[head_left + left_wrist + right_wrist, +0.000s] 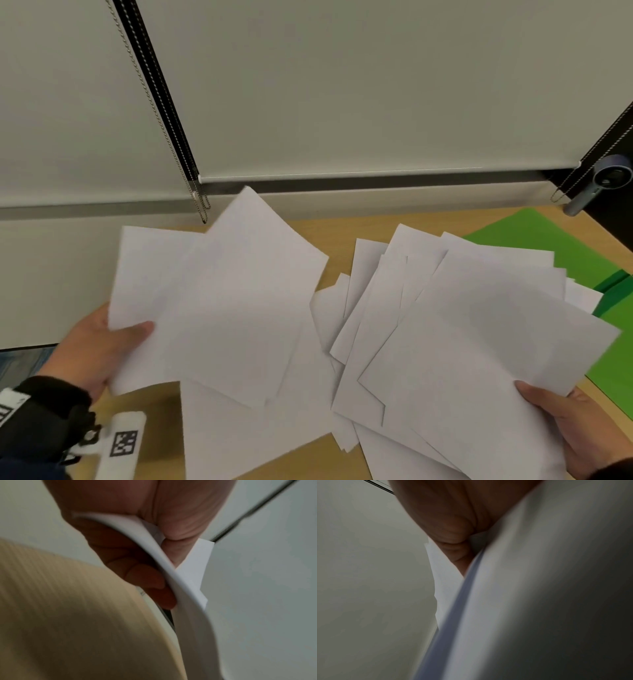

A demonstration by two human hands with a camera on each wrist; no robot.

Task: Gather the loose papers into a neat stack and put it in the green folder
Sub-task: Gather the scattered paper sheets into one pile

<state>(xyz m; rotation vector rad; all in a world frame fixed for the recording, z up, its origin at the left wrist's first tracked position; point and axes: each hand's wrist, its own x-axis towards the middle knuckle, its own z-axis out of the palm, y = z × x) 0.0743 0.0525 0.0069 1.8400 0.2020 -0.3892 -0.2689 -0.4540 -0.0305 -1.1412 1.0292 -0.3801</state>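
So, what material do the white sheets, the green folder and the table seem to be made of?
White sheets: thin matte paper; they bend where the left hand grips them.
Green folder: probably matte card or thin plastic; flat, no shine.
Table: wood-look top, likely laminate; faint grain shows.

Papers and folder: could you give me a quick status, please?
Left hand grips one fan of papers; right hand grips another. Not yet squared. Green folder partly under the right fan.

Crowded desk, little bare wood

Loose papers cover the middle; green folder blocks two o'clock; bare table at seven, perhaps passable.
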